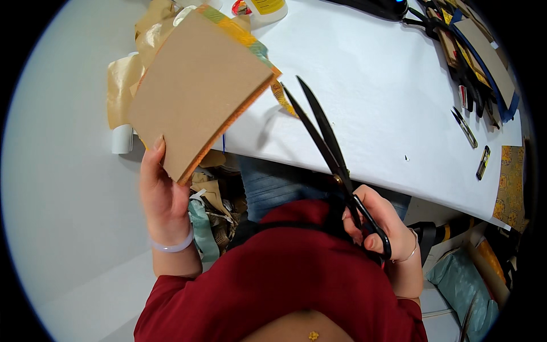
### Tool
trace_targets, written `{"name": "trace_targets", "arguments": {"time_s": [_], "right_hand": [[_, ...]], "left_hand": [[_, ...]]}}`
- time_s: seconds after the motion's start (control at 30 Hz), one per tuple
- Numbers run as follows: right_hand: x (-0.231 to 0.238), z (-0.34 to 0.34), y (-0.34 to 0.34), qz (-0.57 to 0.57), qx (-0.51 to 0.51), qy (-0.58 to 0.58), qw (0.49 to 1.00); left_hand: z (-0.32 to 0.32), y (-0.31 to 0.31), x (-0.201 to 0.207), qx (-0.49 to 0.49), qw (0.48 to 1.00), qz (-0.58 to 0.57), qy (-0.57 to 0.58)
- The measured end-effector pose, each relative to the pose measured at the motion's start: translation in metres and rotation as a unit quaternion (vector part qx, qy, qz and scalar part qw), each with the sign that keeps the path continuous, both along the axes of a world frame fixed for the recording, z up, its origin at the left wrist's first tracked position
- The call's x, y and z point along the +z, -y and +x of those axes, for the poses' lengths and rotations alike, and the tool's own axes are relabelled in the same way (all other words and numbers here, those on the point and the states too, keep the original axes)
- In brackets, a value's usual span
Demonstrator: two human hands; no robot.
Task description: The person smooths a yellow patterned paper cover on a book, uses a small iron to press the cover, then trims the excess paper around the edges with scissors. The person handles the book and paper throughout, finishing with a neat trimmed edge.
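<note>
Aloft, a brown board (199, 85) edged in patterned paper tilts over the left end of a white table (364, 131), the left hand (164, 191) closed on its near corner, thumb on the face, other fingers mostly hidden. The right hand (384, 219), fingers curled about the handles, holds black scissors (340, 170) across the table's near edge, blades slightly parted. Beside their tips, a yellow strip (283, 101) hangs over the table; a slipping board or careless snip could nick the wrapped edge.
</note>
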State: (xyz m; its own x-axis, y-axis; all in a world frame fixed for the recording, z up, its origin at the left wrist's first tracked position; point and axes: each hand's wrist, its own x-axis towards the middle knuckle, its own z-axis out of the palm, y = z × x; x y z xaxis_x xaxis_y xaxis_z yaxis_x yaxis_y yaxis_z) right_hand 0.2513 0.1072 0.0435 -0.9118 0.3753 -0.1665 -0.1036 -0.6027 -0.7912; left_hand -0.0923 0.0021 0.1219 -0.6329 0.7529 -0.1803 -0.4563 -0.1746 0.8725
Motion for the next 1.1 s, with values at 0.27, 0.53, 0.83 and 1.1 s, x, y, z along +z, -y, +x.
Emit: {"name": "trace_targets", "arguments": {"time_s": [0.27, 0.53, 0.83, 1.1], "right_hand": [[-0.002, -0.002, 0.002, 0.002, -0.003, -0.022, 1.0], [-0.004, -0.001, 0.003, 0.009, -0.02, -0.035, 0.999], [-0.001, 0.001, 0.001, 0.026, -0.033, -0.039, 0.998], [-0.003, 0.0, 0.002, 0.052, -0.049, -0.034, 0.997]], "left_hand": [[0.003, 0.008, 0.0, -0.112, 0.99, 0.002, -0.091], [0.003, 0.015, 0.0, -0.136, 0.979, -0.02, -0.149], [0.001, 0.018, -0.002, -0.158, 0.974, -0.014, -0.162], [0.013, 0.017, 0.002, -0.128, 0.974, -0.052, -0.179]]}}
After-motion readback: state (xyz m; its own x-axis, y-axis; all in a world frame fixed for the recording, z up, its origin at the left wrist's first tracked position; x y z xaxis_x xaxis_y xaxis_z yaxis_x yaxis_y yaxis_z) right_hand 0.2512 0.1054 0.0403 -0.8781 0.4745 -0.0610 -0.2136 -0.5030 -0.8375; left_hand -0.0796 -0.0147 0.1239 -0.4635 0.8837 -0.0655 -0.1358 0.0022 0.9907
